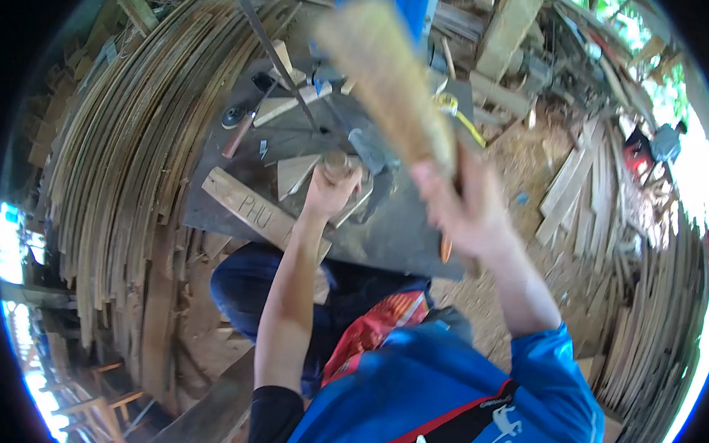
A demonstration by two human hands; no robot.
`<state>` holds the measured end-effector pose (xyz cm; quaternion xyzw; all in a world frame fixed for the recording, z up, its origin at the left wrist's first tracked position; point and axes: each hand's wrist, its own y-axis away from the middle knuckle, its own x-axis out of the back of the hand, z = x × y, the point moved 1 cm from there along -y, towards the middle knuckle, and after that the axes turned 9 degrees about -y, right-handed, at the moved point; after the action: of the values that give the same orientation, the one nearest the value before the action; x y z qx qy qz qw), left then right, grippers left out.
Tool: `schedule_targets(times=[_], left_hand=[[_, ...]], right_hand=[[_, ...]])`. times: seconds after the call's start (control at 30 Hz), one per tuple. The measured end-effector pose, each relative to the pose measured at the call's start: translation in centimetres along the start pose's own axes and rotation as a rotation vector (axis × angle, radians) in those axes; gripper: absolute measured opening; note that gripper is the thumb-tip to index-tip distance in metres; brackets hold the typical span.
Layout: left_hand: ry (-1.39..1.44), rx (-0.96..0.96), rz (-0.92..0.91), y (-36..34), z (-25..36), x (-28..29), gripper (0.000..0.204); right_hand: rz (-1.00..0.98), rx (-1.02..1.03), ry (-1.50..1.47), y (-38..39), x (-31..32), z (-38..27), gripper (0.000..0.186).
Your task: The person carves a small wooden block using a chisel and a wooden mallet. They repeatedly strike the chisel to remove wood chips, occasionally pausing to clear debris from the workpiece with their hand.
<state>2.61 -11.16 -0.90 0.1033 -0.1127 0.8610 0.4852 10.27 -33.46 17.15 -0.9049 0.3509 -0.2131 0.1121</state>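
Observation:
My right hand (pixel 468 202) is closed round the lower end of a thick wooden mallet (pixel 379 74), raised over the worktable and smeared by motion. My left hand (pixel 334 191) wraps round an upright chisel (pixel 337 163); only the round wooden end of its handle shows, and its blade is hidden beneath the fist. Pale wood pieces (pixel 295 175) lie under and beside that hand. Left of it, a board with dark lettering (pixel 249 208) rests slantwise along the near side of the dark worktable (pixel 401 239).
On the table lie a brown-handled tool (pixel 234 141), a yellow tape measure (pixel 446 104), an orange-handled item (pixel 446 248) and wood offcuts (pixel 288 106). A long metal bar (pixel 271 51) slants across its far left. Stacked wood strips (pixel 130 151) fill the left; more planks (pixel 582 182) lie right.

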Motion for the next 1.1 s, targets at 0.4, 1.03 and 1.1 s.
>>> schedule_targets(times=[0.4,1.03,1.1], left_hand=[[0.115,0.038,0.085,2.1,1.5,-0.8,0.026],[0.014,0.123,0.075,0.9,-1.0,-1.7,0.032],[-0.008,0.109,0.086,0.8,-0.8,-1.7,0.032]], right_hand=[[-0.148,-0.262,-0.121,1.5,-1.6,2.0,0.032],[-0.199,-0.461,-0.394,2.5,-2.6,3.3,0.028],[-0.190,-0.480,-0.374,2.8,-2.7,3.1,0.028]])
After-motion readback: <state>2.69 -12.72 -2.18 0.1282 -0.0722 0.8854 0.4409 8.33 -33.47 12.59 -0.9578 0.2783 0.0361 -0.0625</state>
